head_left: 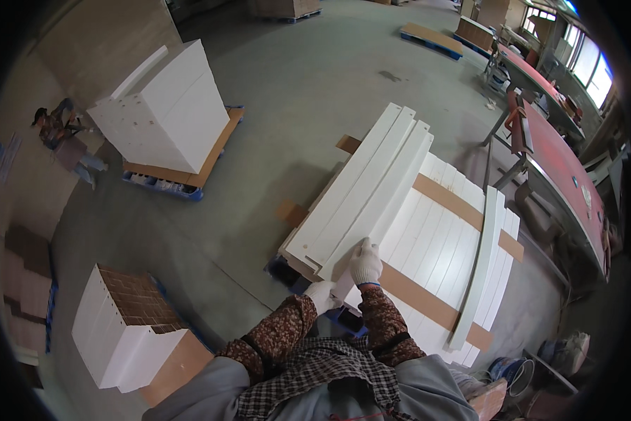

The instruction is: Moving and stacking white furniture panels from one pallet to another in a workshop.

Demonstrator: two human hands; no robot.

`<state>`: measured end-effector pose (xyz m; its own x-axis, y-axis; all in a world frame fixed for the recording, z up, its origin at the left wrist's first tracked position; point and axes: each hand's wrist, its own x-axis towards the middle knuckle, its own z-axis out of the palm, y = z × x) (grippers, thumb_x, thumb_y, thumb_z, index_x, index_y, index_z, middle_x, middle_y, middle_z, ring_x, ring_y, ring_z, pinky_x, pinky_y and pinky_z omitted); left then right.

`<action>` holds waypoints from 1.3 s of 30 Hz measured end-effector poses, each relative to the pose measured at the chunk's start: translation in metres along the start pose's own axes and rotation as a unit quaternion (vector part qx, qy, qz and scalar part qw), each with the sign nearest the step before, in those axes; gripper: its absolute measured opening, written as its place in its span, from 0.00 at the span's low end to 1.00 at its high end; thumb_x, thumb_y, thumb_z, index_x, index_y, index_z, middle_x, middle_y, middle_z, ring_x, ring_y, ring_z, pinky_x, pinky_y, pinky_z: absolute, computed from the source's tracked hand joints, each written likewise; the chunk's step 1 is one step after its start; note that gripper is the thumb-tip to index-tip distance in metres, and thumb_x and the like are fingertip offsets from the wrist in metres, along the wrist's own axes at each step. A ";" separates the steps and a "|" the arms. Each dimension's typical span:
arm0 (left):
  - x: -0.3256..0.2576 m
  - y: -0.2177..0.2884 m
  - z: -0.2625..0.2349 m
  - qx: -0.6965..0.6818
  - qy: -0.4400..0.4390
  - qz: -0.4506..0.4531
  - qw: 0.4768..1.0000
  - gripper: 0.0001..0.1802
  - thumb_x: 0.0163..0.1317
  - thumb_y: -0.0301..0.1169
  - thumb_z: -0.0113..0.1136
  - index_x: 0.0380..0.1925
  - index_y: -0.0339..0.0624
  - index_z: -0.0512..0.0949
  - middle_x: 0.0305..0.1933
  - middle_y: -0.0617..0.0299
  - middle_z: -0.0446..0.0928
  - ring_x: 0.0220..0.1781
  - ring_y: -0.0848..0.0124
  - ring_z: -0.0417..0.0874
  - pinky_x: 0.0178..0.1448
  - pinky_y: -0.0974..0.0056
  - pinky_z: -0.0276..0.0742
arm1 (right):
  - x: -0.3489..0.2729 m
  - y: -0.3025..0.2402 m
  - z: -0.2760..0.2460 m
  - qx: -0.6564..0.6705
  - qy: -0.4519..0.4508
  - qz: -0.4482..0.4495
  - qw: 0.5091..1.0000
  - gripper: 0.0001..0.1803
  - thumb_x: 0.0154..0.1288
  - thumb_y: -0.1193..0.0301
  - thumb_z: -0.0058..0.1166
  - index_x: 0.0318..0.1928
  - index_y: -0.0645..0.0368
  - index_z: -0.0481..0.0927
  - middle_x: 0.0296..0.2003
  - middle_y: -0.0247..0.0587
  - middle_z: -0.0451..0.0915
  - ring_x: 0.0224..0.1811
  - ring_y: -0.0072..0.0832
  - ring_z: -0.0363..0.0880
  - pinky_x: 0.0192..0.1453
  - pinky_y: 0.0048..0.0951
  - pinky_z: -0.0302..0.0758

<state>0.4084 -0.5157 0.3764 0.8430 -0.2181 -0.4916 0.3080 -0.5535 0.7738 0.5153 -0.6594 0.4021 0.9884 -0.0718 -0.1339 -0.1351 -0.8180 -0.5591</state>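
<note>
Both my hands wear white gloves and meet at the near end of a long white board (371,189) that lies on top of a stack of similar white boards (434,238). My right hand (365,263) rests on top of the board's end, fingers closed over it. My left hand (323,295) grips the same end from below and to the left. Two or three long boards lie together at an angle across the stack. Brown strips (455,203) run crosswise over the lower layer.
A curved white strip (480,266) lies on the stack's right side. A pallet with tall white panels (164,116) stands at the far left, and another white stack (122,330) at the near left. A person (63,130) crouches at the left. A long red bench (561,168) runs along the right.
</note>
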 end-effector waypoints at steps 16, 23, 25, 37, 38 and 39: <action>-0.020 0.039 -0.059 0.137 0.390 -0.112 0.904 0.48 0.51 0.51 0.71 0.67 0.39 0.62 0.59 0.41 0.69 0.61 0.45 0.73 0.62 0.45 0.73 | 0.015 0.012 0.012 0.065 0.001 -0.006 0.998 0.20 0.70 0.60 0.52 0.56 0.56 0.71 0.49 0.56 0.77 0.50 0.56 0.79 0.53 0.52 0.76; 0.014 0.065 -0.106 0.263 0.270 -0.104 0.920 0.60 0.43 0.55 0.75 0.71 0.43 0.55 0.71 0.46 0.60 0.71 0.49 0.64 0.70 0.46 0.65 | 0.016 0.012 0.011 0.040 -0.031 -0.016 0.999 0.23 0.72 0.57 0.49 0.60 0.56 0.69 0.52 0.55 0.75 0.52 0.56 0.79 0.54 0.52 0.77; 0.019 0.068 -0.107 0.261 0.233 -0.132 0.927 0.63 0.41 0.56 0.76 0.73 0.43 0.52 0.73 0.46 0.58 0.72 0.49 0.63 0.70 0.45 0.65 | 0.017 0.014 0.009 0.019 -0.051 -0.013 0.998 0.27 0.72 0.57 0.48 0.65 0.58 0.68 0.54 0.55 0.75 0.54 0.55 0.78 0.54 0.50 0.77; 0.018 0.075 -0.109 0.277 0.206 -0.149 0.927 0.66 0.41 0.52 0.77 0.75 0.42 0.47 0.70 0.50 0.61 0.70 0.52 0.65 0.69 0.44 0.68 | 0.016 0.016 0.005 0.040 -0.038 -0.060 0.997 0.24 0.72 0.57 0.49 0.59 0.59 0.68 0.49 0.61 0.75 0.52 0.58 0.78 0.53 0.52 0.77; 0.019 0.073 -0.108 0.279 0.209 -0.151 0.925 0.66 0.40 0.52 0.77 0.74 0.42 0.48 0.69 0.50 0.61 0.70 0.52 0.65 0.69 0.44 0.68 | 0.016 0.016 0.005 0.044 -0.043 -0.065 0.996 0.24 0.71 0.56 0.49 0.59 0.59 0.69 0.49 0.61 0.75 0.52 0.58 0.78 0.53 0.52 0.77; 0.019 0.072 -0.108 0.282 0.211 -0.152 0.923 0.66 0.40 0.51 0.77 0.74 0.41 0.48 0.68 0.50 0.62 0.70 0.52 0.66 0.68 0.45 0.68 | 0.016 0.017 0.005 0.049 -0.047 -0.069 0.995 0.24 0.71 0.56 0.49 0.58 0.59 0.69 0.49 0.60 0.75 0.51 0.58 0.78 0.52 0.52 0.77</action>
<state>0.4944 -0.4727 0.4657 0.8886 0.2841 -0.3601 0.3814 -0.8937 0.2362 0.5285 -0.6717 0.3866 0.9877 0.0954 -0.1241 -0.0091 -0.7563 -0.6541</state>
